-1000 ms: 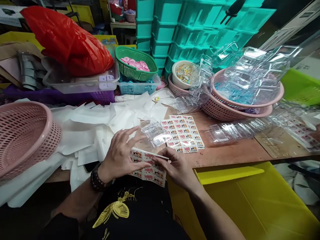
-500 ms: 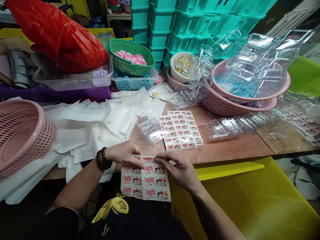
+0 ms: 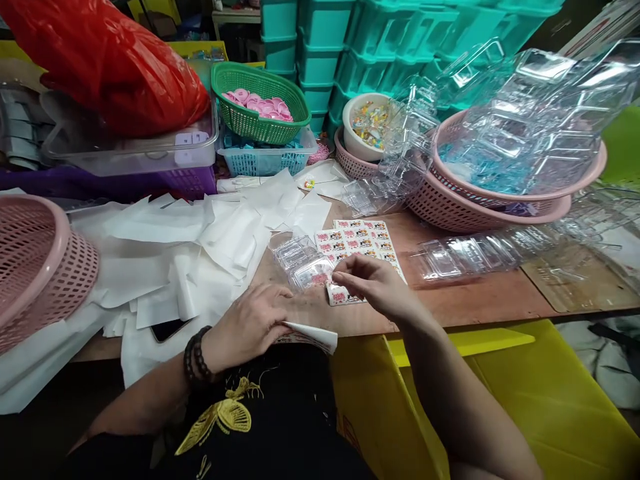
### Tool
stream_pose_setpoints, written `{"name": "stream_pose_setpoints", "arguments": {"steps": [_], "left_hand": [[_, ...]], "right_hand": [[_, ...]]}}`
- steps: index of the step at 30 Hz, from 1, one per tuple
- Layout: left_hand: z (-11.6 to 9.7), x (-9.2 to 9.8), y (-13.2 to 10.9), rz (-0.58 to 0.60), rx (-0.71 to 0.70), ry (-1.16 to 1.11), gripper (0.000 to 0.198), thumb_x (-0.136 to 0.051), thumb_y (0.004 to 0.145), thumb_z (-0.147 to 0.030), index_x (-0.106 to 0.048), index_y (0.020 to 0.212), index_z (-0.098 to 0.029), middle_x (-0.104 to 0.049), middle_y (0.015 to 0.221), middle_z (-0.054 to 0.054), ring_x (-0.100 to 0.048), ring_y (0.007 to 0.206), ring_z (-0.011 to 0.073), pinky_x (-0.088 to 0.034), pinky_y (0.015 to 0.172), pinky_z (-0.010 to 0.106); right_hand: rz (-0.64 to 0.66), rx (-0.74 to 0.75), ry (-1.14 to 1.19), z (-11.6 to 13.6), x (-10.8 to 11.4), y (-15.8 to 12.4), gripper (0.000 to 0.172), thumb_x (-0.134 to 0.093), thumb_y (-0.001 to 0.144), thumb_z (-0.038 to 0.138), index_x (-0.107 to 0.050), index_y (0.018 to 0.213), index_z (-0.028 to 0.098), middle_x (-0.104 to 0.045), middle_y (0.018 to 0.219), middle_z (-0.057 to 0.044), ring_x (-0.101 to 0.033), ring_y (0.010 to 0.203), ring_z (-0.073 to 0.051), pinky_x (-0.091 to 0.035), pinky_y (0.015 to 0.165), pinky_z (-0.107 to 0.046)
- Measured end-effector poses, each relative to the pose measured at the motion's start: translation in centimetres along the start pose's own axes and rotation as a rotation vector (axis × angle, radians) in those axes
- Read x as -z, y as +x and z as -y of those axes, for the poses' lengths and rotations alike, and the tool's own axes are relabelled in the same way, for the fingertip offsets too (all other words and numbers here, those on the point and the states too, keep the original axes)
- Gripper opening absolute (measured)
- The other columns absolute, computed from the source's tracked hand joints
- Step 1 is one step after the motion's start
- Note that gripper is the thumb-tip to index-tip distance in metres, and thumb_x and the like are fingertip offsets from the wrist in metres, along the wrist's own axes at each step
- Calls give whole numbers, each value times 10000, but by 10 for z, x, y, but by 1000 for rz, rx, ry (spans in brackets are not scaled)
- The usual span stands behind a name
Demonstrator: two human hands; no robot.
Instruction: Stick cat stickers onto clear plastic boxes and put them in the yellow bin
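My left hand (image 3: 253, 317) is closed on the edge of a sticker sheet (image 3: 313, 335), which is seen nearly edge-on near the table's front. My right hand (image 3: 370, 283) is raised to the right, thumb and forefinger pinched on a small sticker (image 3: 320, 276) with pink print, over a clear plastic case (image 3: 303, 267). Just behind the right hand lies a stack of printed sticker sheets (image 3: 377, 237) with cartoon animals and pink lettering, partly covered by the hand.
White backing papers (image 3: 175, 230) are heaped to the left, beside a pink basket (image 3: 85, 267). Clear cases (image 3: 475, 253) lie in a row at right, below pink baskets (image 3: 585, 177) piled with more cases. A green basket (image 3: 270, 130) holds pink pieces. Teal crates (image 3: 320, 73) stand behind.
My right hand has left the sheet and moved up and right to the clear case. The sheet in my left hand has tilted from facing me to nearly edge-on.
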State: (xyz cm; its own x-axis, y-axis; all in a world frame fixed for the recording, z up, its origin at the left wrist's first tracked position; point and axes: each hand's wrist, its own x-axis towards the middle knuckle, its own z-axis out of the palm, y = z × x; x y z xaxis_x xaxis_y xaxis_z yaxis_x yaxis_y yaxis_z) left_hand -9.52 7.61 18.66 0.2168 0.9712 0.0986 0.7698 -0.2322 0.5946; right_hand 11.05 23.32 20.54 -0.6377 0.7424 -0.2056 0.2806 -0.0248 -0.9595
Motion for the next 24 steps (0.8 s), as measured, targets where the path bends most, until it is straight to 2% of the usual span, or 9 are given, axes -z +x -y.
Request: {"name": "stream_pose_setpoints", "arguments": {"steps": [3,6,12,24], "left_hand": [[-9,-10,-5,-43,20,149,59,-650,872,-163,-700,847,-181,-540,1435,117,-553,1226,320,-495,976,506],[-8,-18,-7,-31,44,189,64,-658,869,-168,-685,812,-179,-446,1531,112,-545,1229,330,-503,963,525],[-4,-23,-6,-19,46,179,66,-639,882,-172,-698,858,-187,-422,1556,99,-536,1232,328,-497,974,530],[-3,-22,-2,-16,22,166,66,-651,868,-165,-681,813,-186,-417,1561,94,-549,1211,320,-486,982,526]], "right_hand": [[103,-51,-86,-3,0,24,357,-736,713,498,-604,725,167,-498,617,46,-412,563,-89,-321,532,-256],[166,-51,-157,-4,-2,35,338,-700,720,489,-584,718,171,-489,629,44,-427,598,-101,-325,568,-267],[238,-45,-242,1,1,41,326,-664,733,496,-580,724,181,-490,643,32,-421,611,-115,-320,582,-276],[255,-37,-297,1,0,46,297,-633,735,476,-563,707,189,-505,653,19,-439,628,-124,-347,598,-279]]}}
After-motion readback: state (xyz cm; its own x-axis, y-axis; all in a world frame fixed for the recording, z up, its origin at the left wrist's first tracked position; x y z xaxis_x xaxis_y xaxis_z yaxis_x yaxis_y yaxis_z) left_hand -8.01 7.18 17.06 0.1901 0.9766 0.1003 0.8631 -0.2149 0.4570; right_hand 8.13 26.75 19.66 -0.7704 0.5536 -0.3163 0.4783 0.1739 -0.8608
